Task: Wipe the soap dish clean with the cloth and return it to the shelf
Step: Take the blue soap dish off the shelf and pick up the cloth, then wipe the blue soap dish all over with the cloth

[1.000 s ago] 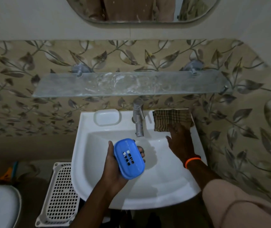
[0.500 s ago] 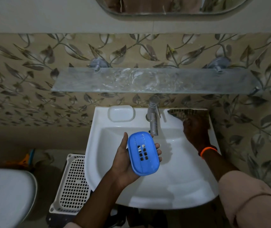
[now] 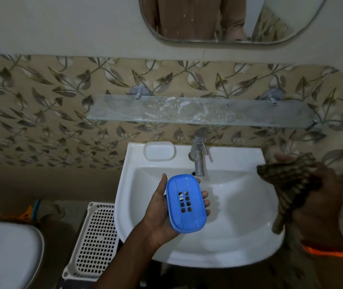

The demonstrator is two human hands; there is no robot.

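At frame centre our left hand (image 3: 162, 213) cradles the light, stiff, likely slippery soap dish (image 3: 185, 203) by its long edges, while our right hand (image 3: 320, 197) bunches the soft cloth (image 3: 287, 180).

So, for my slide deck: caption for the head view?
Left hand holds blue soap dish over sink; right hand grips checked cloth.

**Bare Forearms, One Orange Band**

The left hand (image 3: 162, 215) and its forearm are bare, with no sleeve or jewellery showing. The right hand (image 3: 322, 197) wears a thin bright orange band (image 3: 328, 251) around the wrist, at about four o'clock in the head view. Both hands have five fingers, unadorned.
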